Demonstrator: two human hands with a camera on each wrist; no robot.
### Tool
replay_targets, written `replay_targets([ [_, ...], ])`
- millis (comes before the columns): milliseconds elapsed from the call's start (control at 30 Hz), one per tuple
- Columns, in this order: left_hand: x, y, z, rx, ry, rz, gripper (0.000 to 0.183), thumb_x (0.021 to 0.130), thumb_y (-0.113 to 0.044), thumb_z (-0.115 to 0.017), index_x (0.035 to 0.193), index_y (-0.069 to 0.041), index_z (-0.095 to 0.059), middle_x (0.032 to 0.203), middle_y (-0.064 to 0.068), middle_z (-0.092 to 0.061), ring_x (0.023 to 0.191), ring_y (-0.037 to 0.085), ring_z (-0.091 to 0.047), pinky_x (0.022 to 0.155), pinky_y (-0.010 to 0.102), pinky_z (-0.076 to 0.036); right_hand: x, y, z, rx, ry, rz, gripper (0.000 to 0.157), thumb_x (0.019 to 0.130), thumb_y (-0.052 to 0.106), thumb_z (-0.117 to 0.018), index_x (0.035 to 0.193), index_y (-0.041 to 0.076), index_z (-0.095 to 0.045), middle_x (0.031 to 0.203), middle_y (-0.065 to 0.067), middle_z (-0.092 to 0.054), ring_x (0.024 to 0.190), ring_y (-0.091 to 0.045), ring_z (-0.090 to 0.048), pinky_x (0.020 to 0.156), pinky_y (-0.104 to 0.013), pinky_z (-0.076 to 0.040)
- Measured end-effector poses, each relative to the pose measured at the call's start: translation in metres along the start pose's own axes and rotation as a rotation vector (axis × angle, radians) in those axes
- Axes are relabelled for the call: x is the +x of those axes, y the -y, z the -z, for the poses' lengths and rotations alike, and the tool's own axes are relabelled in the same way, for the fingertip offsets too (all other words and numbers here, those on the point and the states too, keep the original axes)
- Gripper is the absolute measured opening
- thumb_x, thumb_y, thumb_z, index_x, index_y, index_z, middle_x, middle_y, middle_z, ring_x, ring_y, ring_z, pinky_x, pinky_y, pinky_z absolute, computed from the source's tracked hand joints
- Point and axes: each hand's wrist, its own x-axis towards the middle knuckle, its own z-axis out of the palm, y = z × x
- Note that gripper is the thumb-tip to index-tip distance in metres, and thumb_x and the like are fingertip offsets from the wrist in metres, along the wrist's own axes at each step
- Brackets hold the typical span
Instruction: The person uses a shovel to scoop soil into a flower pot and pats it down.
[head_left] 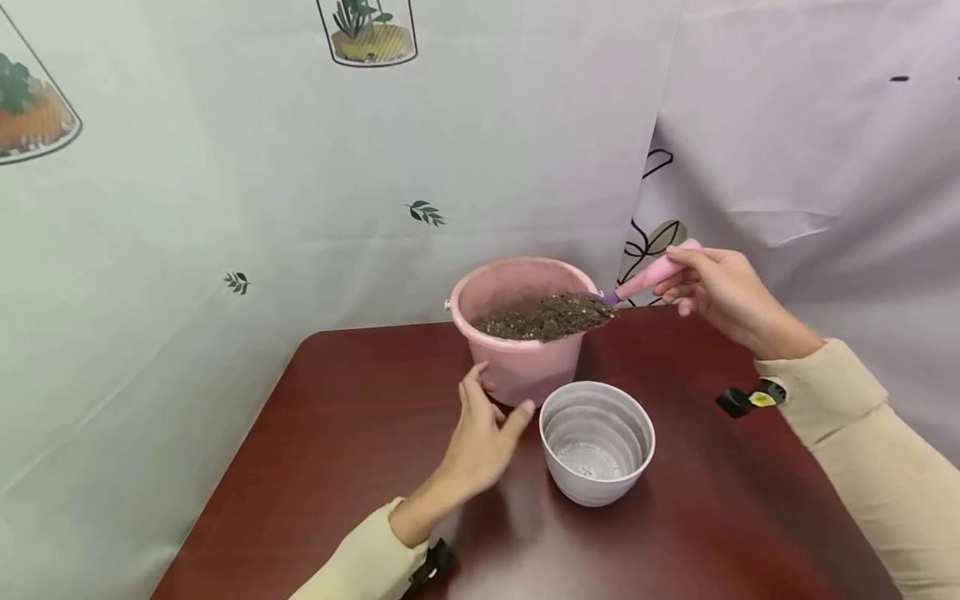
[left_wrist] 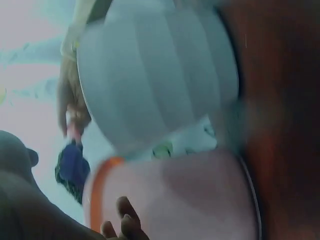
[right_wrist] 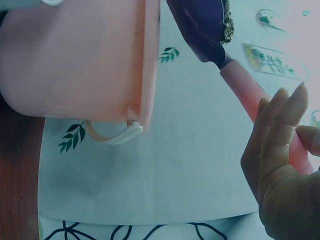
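Note:
My right hand (head_left: 716, 287) grips the pink handle of a garden trowel (head_left: 660, 271), whose purple blade (right_wrist: 200, 25) is heaped with dark soil (head_left: 573, 315). The loaded blade is over the right rim of a pink bucket (head_left: 525, 367), which has more soil inside. Low beside the bucket's front, my left hand (head_left: 480, 437) has its fingers apart and nothing in its grasp; whether a fingertip touches the bucket I cannot tell. Just right of that hand stands a white ribbed flowerpot (head_left: 596, 487) with only its bare bottom showing inside. The left wrist view shows the flowerpot (left_wrist: 160, 75) blurred.
Bucket and flowerpot stand on a dark red-brown table (head_left: 360, 433). Behind it hangs a pale cloth (head_left: 315, 167) printed with leaves and jars. The bucket's handle (right_wrist: 117, 135) hangs down its outer side in the right wrist view.

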Motion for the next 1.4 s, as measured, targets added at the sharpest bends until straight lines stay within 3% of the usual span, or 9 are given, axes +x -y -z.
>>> replay_targets([
  [133, -0.016, -0.006, -0.010, 0.150, 0.106, -0.007, 0.095, 0.084, -0.055, -0.070, 0.152, -0.010, -0.022, 0.131, 0.012, -0.041, 0.093, 0.018, -0.056, 0.069, 0.033, -0.046, -0.018, -0.001, 0.008, 0.012, 0.043, -0.014, 0.030, 0.102, 0.019, -0.058, 0.084, 0.003, -0.076, 0.074, -0.008, -0.072, 0.060, -0.013, -0.063, 0.045, -0.021, -0.045],
  [267, -0.023, -0.005, -0.019, 0.263, 0.183, -0.024, 0.107, 0.077, -0.065, -0.072, 0.154, -0.010, -0.022, 0.134, 0.010, -0.040, 0.090, 0.021, -0.059, 0.075, 0.039, -0.050, -0.038, -0.007, 0.018, 0.025, 0.107, -0.020, 0.030, 0.103, 0.017, -0.055, 0.087, 0.000, -0.076, 0.076, -0.009, -0.072, 0.062, -0.014, -0.064, 0.045, -0.022, -0.046],
  [467, -0.024, -0.003, -0.029, 0.302, 0.216, -0.048, 0.113, 0.073, -0.070, -0.072, 0.156, -0.013, -0.021, 0.137, 0.009, -0.039, 0.092, 0.035, -0.062, 0.078, 0.046, -0.051, -0.059, -0.022, 0.029, -0.061, 0.104, -0.044, 0.029, 0.103, 0.014, -0.055, 0.085, 0.003, -0.075, 0.072, -0.009, -0.070, 0.060, -0.013, -0.063, 0.044, -0.022, -0.048],
  [733, -0.019, -0.005, -0.029, 0.332, 0.230, -0.060, 0.109, 0.074, -0.074, -0.068, 0.157, -0.018, -0.024, 0.135, 0.003, -0.041, 0.101, 0.030, -0.061, 0.082, 0.045, -0.047, -0.059, -0.043, 0.023, -0.333, 0.103, -0.070, 0.022, 0.102, 0.021, -0.058, 0.089, 0.006, -0.070, 0.072, -0.010, -0.070, 0.058, -0.014, -0.064, 0.044, -0.026, -0.050],
  [900, -0.019, -0.006, -0.029, 0.334, 0.247, -0.057, 0.108, 0.074, -0.073, -0.068, 0.157, -0.018, -0.026, 0.139, 0.004, -0.040, 0.112, 0.029, -0.057, 0.091, 0.050, -0.043, -0.059, -0.047, 0.019, -0.419, 0.103, -0.045, 0.023, 0.101, 0.023, -0.059, 0.092, 0.005, -0.070, 0.074, -0.010, -0.070, 0.059, -0.018, -0.065, 0.044, -0.031, -0.051],
  [1033, -0.020, -0.006, -0.029, 0.339, 0.246, -0.050, 0.108, 0.074, -0.074, -0.068, 0.157, -0.019, -0.026, 0.140, 0.004, -0.039, 0.114, 0.029, -0.056, 0.094, 0.051, -0.042, -0.060, -0.045, 0.017, -0.513, 0.129, 0.032, 0.023, 0.101, 0.021, -0.059, 0.097, 0.000, -0.068, 0.077, -0.012, -0.071, 0.061, -0.022, -0.067, 0.044, -0.036, -0.052],
  [1167, -0.019, -0.006, -0.028, 0.345, 0.244, -0.049, 0.108, 0.074, -0.074, -0.068, 0.157, -0.019, -0.026, 0.139, 0.004, -0.039, 0.114, 0.029, -0.056, 0.093, 0.051, -0.043, -0.065, -0.040, 0.015, -0.655, 0.184, 0.170, 0.016, 0.099, 0.014, -0.061, 0.100, -0.001, -0.066, 0.074, -0.010, -0.071, 0.055, -0.024, -0.065, 0.043, -0.036, -0.051],
  [1267, -0.018, -0.006, -0.028, 0.353, 0.244, -0.048, 0.108, 0.073, -0.074, -0.068, 0.157, -0.019, -0.027, 0.138, 0.005, -0.040, 0.114, 0.029, -0.055, 0.092, 0.050, -0.044, -0.069, -0.037, 0.014, -0.732, 0.249, 0.289, 0.008, 0.097, 0.007, -0.062, 0.104, 0.004, -0.066, 0.073, -0.006, -0.069, 0.051, -0.021, -0.061, 0.042, -0.033, -0.050],
  [1400, -0.018, -0.007, -0.028, 0.374, 0.244, -0.052, 0.108, 0.073, -0.074, -0.068, 0.156, -0.017, -0.029, 0.138, 0.006, -0.040, 0.115, 0.029, -0.055, 0.091, 0.051, -0.044, -0.074, -0.033, 0.014, -0.793, 0.339, 0.446, 0.022, 0.093, -0.001, -0.065, 0.109, 0.013, -0.066, 0.073, 0.001, -0.066, 0.047, -0.012, -0.056, 0.041, -0.027, -0.046],
])
